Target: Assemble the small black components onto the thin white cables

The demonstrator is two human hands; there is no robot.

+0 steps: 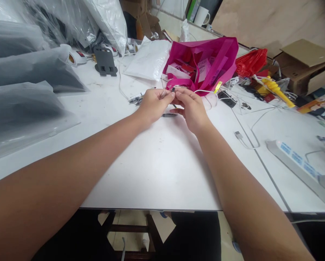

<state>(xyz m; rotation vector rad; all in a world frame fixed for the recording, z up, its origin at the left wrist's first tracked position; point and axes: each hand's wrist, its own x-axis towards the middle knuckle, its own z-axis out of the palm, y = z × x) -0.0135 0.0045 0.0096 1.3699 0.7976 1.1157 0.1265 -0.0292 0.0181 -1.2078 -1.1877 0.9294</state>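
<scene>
Forearms (97, 156) are spanning the table (151, 170), L hand (153, 105) & R hand (192, 108) clamping fingertips (171, 96) on a dark bit (173, 89) b/w them, near the bag (224, 59), & b/c only tips are gripping, a slip could be sending it into nearby clutter (136, 98).

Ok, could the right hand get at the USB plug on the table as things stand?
Probably yes: the USB plug lies to the right of the right hand, with bare tabletop between. That hand seems busy with a small dark piece, though, so it may need freeing first.
</scene>
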